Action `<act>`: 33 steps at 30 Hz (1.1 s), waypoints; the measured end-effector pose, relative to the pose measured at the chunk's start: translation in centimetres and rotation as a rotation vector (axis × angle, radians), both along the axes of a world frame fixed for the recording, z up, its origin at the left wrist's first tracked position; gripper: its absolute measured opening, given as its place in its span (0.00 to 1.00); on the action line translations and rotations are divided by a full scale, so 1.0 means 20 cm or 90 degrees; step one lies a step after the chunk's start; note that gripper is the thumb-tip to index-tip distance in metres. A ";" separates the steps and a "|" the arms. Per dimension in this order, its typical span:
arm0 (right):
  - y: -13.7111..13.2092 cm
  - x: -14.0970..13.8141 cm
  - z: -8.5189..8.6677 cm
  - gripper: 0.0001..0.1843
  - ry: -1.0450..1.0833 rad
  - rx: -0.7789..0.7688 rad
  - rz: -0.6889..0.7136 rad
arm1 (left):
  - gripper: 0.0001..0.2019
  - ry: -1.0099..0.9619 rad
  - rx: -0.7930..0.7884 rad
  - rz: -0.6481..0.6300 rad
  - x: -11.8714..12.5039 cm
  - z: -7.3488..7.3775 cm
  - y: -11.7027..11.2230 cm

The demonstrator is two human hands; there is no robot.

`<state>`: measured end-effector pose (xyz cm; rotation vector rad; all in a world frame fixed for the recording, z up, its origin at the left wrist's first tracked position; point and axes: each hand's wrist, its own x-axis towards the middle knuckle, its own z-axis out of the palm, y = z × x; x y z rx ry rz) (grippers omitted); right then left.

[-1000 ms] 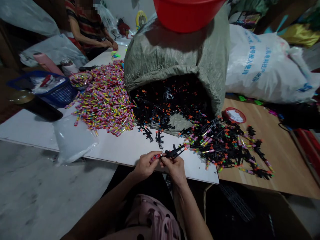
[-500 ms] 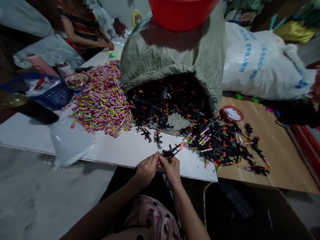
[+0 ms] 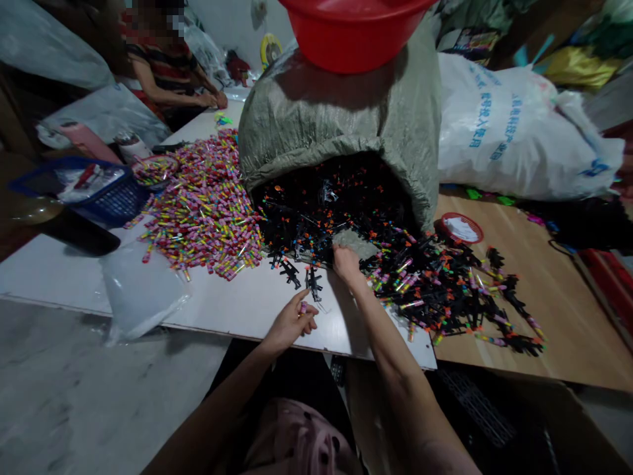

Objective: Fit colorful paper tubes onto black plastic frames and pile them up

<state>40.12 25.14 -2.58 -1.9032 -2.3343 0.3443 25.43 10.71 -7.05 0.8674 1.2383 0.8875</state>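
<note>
In the head view, the person's left hand (image 3: pixel 287 326) is half curled over the near edge of the white table (image 3: pixel 237 307), with a small pink tube (image 3: pixel 303 307) pinched at its thumb and forefinger; the remaining fingers are loosely bent. The right hand (image 3: pixel 347 265) reaches out to the mouth of a grey-green sack (image 3: pixel 336 109), its fingers bent inward at the edge of the black toy guns (image 3: pixel 341 204) spilling from it. Those fingertips are partly hidden, so whether they grasp anything cannot be told.

Two loose guns (image 3: pixel 313 284) lie side by side on the table between the hands and the sack. One pile of tubes (image 3: pixel 208 214), too many to count, stands left of the sack. One heap of guns and tubes (image 3: pixel 435 290), also beyond counting, lies to the right, reaching onto the wooden board (image 3: pixel 573 323). There are one red basin (image 3: pixel 356 39) on top of the sack, one white sack (image 3: pixel 524 132), one blue basket (image 3: pixel 116 201), one dark bottle (image 3: pixel 82 229) and one other person (image 3: pixel 163 72), seated at the far left.
</note>
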 end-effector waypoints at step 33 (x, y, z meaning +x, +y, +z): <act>-0.62 -0.16 0.05 0.12 0.817 -0.071 -0.276 | 0.21 -0.041 0.145 0.122 -0.06 0.17 0.08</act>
